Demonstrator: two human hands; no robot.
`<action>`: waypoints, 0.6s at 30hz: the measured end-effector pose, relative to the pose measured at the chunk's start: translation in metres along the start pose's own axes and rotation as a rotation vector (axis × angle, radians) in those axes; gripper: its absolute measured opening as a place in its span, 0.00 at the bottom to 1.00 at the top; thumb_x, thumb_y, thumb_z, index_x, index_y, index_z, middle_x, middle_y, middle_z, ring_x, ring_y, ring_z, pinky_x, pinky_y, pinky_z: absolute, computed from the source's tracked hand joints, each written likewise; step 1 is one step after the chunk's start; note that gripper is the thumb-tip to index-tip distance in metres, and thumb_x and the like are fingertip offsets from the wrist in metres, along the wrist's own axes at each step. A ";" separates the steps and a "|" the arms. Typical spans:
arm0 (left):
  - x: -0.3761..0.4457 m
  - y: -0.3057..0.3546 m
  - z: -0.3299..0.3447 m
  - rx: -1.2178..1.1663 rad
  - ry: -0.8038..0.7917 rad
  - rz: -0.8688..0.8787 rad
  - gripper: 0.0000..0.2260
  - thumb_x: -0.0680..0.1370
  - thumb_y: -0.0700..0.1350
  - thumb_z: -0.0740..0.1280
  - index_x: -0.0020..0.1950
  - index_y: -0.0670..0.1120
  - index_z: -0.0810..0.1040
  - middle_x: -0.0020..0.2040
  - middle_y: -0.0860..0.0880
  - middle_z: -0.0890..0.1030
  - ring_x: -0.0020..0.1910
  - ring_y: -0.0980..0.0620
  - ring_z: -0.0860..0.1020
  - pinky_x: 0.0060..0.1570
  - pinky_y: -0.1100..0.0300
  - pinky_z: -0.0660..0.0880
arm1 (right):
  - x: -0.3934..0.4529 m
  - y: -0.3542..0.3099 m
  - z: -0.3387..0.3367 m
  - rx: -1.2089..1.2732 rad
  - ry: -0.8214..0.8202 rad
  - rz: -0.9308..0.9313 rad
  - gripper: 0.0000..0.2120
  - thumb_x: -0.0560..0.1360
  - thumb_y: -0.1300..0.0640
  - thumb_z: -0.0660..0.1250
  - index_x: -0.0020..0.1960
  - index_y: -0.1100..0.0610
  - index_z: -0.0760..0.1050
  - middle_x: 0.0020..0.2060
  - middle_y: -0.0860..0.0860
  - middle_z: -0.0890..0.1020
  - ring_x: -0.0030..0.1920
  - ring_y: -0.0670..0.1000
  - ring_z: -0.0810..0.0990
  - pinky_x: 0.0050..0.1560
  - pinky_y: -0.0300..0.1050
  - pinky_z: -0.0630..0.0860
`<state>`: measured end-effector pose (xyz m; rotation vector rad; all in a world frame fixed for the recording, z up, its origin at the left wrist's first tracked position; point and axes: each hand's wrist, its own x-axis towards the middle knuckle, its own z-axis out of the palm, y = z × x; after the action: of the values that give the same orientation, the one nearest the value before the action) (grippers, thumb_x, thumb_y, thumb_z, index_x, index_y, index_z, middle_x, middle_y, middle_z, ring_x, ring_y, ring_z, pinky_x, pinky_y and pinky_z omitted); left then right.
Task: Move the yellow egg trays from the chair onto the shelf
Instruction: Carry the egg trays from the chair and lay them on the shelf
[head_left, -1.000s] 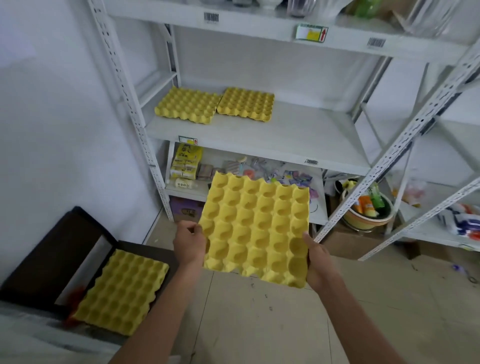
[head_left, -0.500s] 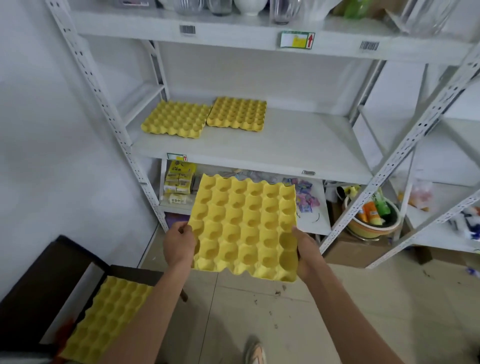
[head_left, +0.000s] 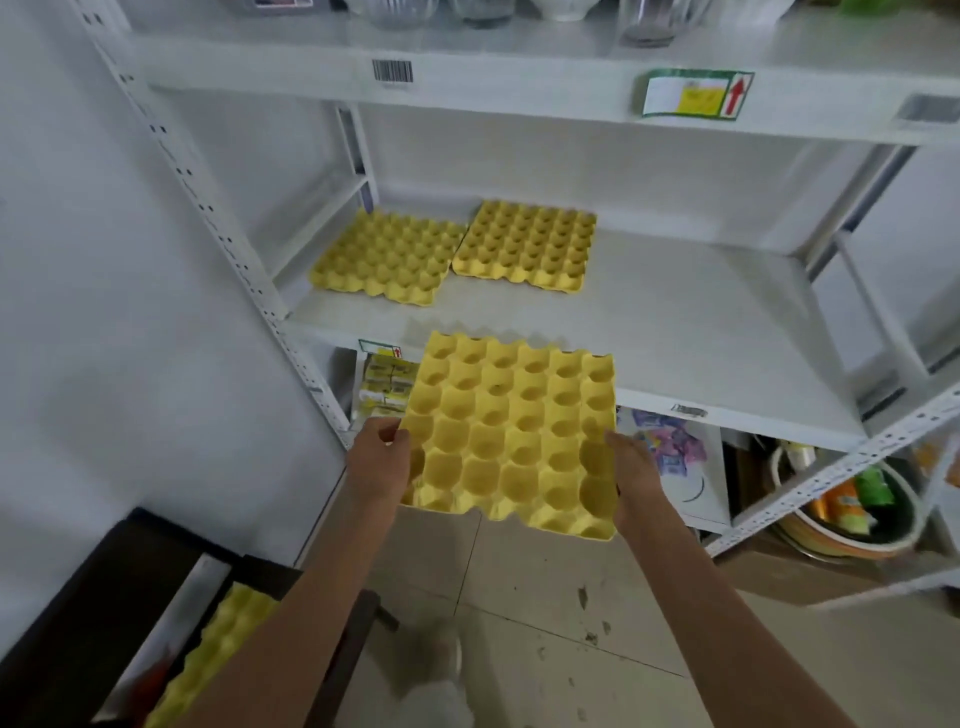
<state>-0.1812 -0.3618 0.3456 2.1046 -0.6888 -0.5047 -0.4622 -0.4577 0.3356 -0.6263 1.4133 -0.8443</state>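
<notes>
A yellow egg tray (head_left: 511, 436), moulded pulp with rows of round cups and a scalloped rim, is held level in the air just before the front edge of the white metal shelf (head_left: 675, 332). The left hand (head_left: 378, 460) pinches its left rim; the right hand (head_left: 635, 470) clasps its right rim, both forearms outstretched. Two matching trays (head_left: 457, 252) lie side by side at the shelf's back left corner. Another tray (head_left: 218, 654) rests on the dark chair (head_left: 78, 634).

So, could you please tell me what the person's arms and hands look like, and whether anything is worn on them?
Both forearms are bare as far as the picture shows them: no sleeves or cuffs in view. The left hand and right hand wear no gloves, and no watch, bracelet or ring shows on the wrists or on the fingers that can be seen. No marks or tattoos stand out, though the picture is somewhat blurred.
</notes>
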 end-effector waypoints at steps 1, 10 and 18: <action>0.016 0.004 0.006 0.001 -0.007 0.003 0.10 0.80 0.43 0.66 0.59 0.46 0.83 0.53 0.49 0.84 0.51 0.49 0.79 0.50 0.56 0.74 | 0.012 -0.007 0.009 -0.047 0.035 -0.036 0.16 0.82 0.54 0.64 0.66 0.61 0.77 0.61 0.59 0.83 0.59 0.62 0.83 0.63 0.63 0.79; 0.167 0.022 0.073 -0.016 -0.033 0.055 0.08 0.78 0.43 0.67 0.55 0.47 0.84 0.52 0.49 0.86 0.53 0.45 0.82 0.49 0.54 0.74 | 0.114 -0.058 0.088 -0.089 0.219 -0.081 0.09 0.80 0.54 0.70 0.57 0.57 0.82 0.56 0.57 0.84 0.58 0.63 0.83 0.63 0.63 0.80; 0.230 0.024 0.105 0.055 -0.142 0.148 0.12 0.81 0.45 0.66 0.62 0.45 0.84 0.57 0.44 0.82 0.56 0.46 0.80 0.55 0.52 0.76 | 0.169 -0.059 0.115 -0.231 0.387 -0.068 0.10 0.80 0.51 0.70 0.57 0.55 0.83 0.53 0.53 0.85 0.55 0.58 0.83 0.58 0.56 0.82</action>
<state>-0.0719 -0.5815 0.2815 2.0638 -0.9415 -0.5615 -0.3628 -0.6416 0.2941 -0.7142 1.8676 -0.8949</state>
